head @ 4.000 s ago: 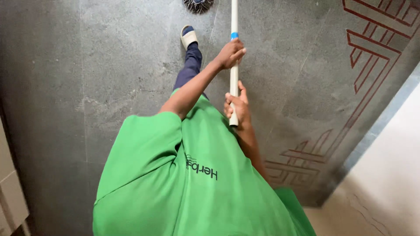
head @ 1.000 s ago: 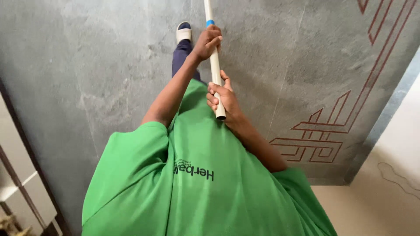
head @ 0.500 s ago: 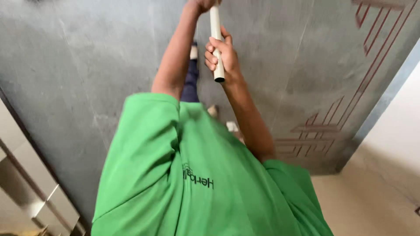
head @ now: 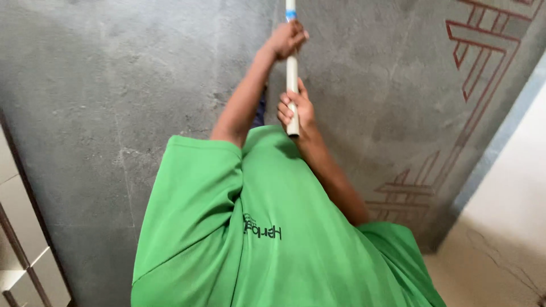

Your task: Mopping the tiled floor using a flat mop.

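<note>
You grip a white pole with both hands over a grey floor.
Your left hand (head: pixel 287 40) is clamped high on the white pole (head: pixel 292 74), just under its blue band (head: pixel 290 15); your right hand (head: pixel 297 111) is wrapped around the pole's near end, above your green shirt (head: pixel 267 239). The grey floor (head: pixel 114 85) carries a red line pattern (head: pixel 472 62) at right.

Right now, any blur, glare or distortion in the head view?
Head view: even, soft light, no glare; wide-angle stretch bends the green shirt and floor; slight softness on both hands, left hand and right hand, on the pole; pole top cropped.
</note>
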